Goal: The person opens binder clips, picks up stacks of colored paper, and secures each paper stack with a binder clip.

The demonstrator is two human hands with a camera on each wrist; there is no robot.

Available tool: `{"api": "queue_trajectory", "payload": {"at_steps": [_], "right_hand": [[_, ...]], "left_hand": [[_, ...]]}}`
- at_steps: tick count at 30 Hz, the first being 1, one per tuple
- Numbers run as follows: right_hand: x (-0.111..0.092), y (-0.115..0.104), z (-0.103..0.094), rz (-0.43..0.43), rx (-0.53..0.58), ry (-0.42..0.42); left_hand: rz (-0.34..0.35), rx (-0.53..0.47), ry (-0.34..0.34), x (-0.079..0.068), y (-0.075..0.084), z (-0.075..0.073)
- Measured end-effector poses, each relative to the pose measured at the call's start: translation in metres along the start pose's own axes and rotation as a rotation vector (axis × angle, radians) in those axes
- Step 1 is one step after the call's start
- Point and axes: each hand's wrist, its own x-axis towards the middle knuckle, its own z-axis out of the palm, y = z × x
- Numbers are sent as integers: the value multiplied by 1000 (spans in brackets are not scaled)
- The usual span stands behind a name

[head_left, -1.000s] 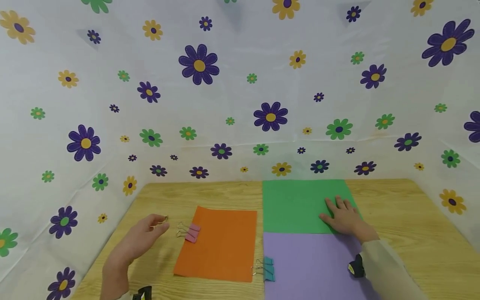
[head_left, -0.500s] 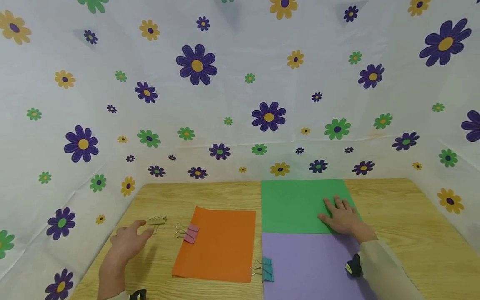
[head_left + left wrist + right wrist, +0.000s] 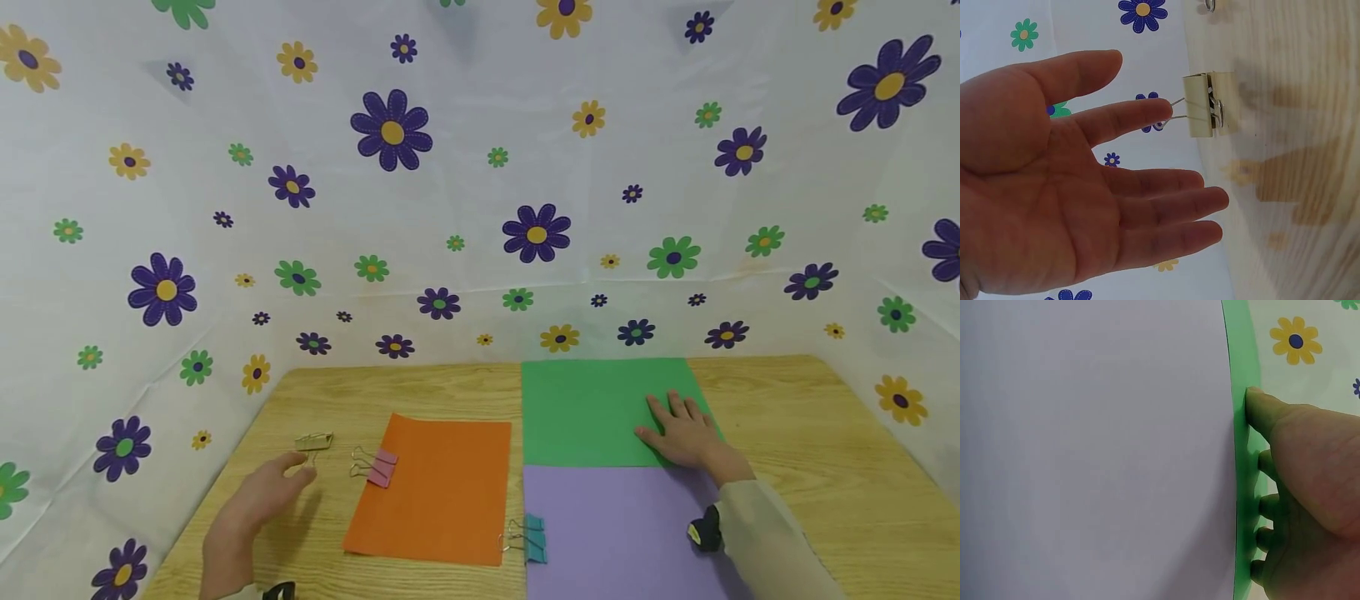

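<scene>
My left hand (image 3: 258, 500) is low over the left of the table, thumb and fingers apart and holding nothing. Just beyond its fingertips a gold binder clip (image 3: 313, 442) lies on the wood. In the left wrist view the index finger overlaps a wire handle of this clip (image 3: 1197, 106), while the other fingers stretch out below. My right hand (image 3: 682, 435) rests with spread fingers on a green sheet (image 3: 585, 408). Seen from the right wrist, its fingertips line the green sheet (image 3: 1244, 356), and a pale lilac sheet (image 3: 1097, 450) fills the left.
An orange sheet (image 3: 442, 492) with a pink binder clip (image 3: 382, 468) on its left edge lies mid-table. A purple sheet (image 3: 607, 525) adjoins the green one at the front, a teal binder clip (image 3: 536, 537) on its left edge. Flower-printed cloth (image 3: 465, 192) walls the table.
A second ago my left fingers were at the gold binder clip, covering most of it. They have let go and drawn back toward me, leaving it on the table. My right hand has stayed put.
</scene>
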Motion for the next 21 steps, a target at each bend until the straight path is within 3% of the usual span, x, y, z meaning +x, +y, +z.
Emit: {"api": "queue_trajectory", "payload": {"at_steps": [11, 21], "right_hand": [[1, 2, 0, -1, 12, 2], [9, 17, 14, -30, 20, 29]], "left_hand": [[32, 50, 3, 4, 1, 7], [31, 32, -9, 3, 12, 15]]}}
